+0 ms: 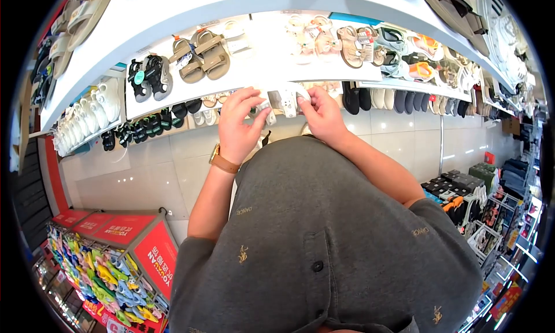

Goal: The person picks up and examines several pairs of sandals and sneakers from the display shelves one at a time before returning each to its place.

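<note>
At the edge of the shoe shelf, my left hand [240, 124] is closed at the side of a white sandal [266, 112], its fingers bent around that shoe. My right hand [322, 114] pinches the upper part of a second white sandal [287, 103] between thumb and fingers. The two sandals are side by side between my hands, in front of the white shelf [248, 73]. A watch with a brown strap is on my left wrist.
Brown sandals [203, 54] and black sandals [149, 77] stand on the shelf at the left, pink sandals [315, 39] further right. Below are rows of dark shoes [355, 97]. A red display bin [115, 229] is at lower left, stacked boxes [457, 185] at right.
</note>
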The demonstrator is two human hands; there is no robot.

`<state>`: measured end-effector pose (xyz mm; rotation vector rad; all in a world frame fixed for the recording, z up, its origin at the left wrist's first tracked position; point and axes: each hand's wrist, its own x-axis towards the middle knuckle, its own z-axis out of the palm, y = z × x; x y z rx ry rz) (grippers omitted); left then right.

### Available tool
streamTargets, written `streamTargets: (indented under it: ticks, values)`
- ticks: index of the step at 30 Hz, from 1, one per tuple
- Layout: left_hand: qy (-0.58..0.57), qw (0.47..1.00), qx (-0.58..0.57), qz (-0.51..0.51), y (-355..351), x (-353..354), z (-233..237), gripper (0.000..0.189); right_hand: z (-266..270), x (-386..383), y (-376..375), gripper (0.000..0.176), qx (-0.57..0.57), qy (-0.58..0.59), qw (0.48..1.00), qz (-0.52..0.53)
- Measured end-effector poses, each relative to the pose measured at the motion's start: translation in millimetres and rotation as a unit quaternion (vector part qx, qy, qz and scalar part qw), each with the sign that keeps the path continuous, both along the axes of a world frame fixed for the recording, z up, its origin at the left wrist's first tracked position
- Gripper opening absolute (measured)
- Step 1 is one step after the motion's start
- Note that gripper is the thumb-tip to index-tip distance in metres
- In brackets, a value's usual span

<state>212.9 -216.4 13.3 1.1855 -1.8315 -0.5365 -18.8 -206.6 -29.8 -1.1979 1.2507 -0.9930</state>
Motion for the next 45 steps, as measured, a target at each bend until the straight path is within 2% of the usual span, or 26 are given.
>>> streamTargets:
  ticks: [7, 11, 14, 17, 23, 26, 31, 37, 40, 41, 43, 45]
  values:
    - [-0.114, 0.985, -0.122, -0.035, 14.4, -7.8, 21.0, 0.018, -7.7, -2.4, -13.2, 0.012, -0.006, 0.061, 0.998, 0.001]
    - [-0.1, 0.982, -0.157, -0.028, 28.5, -12.7, 30.3, 0.02, 0.9, -0.7, -18.1, 0.013, -0.013, 0.077, 0.997, 0.028]
    - [-0.102, 0.978, -0.177, -0.046, 34.3, -12.4, 34.9, 0.021, 1.2, 3.0, -20.7, 0.018, -0.02, 0.075, 0.997, 0.001]
    - [-0.092, 0.978, -0.177, -0.055, 37.2, -13.7, 38.6, 0.023, -19.4, 6.1, -28.7, 0.02, 0.013, 0.008, 0.999, -0.04]
    - [-0.018, 0.996, -0.086, 0.023, 34.6, -11.4, 30.2, 0.021, 3.8, 4.6, -24.7, 0.016, 0.009, 0.071, 0.996, 0.048]
    - [0.036, 0.998, -0.02, 0.055, 27.9, -7.1, 23.2, 0.02, 9.4, 5.2, -23.8, 0.016, 0.003, 0.087, 0.995, 0.055]
    - [0.068, 0.994, -0.003, 0.09, 14.0, -1.4, 17.2, 0.024, 10.5, 10.8, -17.4, 0.018, -0.024, 0.026, 0.998, 0.055]
    - [0.034, 0.995, 0.022, 0.088, 6.7, 9.6, 2.1, 0.026, 11.0, 12.3, -13.7, 0.018, -0.013, -0.003, 0.998, 0.055]
    - [0.182, 0.965, 0.182, 0.053, 7.0, 17.7, -21.3, 0.022, 15.6, 10.6, -11.3, 0.017, -0.002, 0.005, 0.998, 0.065]
    - [0.198, 0.96, 0.194, 0.048, 9.0, 21.0, -27.3, 0.024, 17.6, 10.5, -10.8, 0.016, 0.002, 0.013, 0.997, 0.071]
    - [0.23, 0.948, 0.217, 0.037, 11.0, 24.3, -27.8, 0.029, 11.9, 15.5, -10.1, 0.016, 0.052, -0.084, 0.994, 0.043]
    - [0.324, 0.902, 0.285, 0.017, 14.2, 28.5, -26.2, 0.033, 9.9, 16.5, -10.5, 0.018, 0.098, -0.152, 0.983, 0.028]
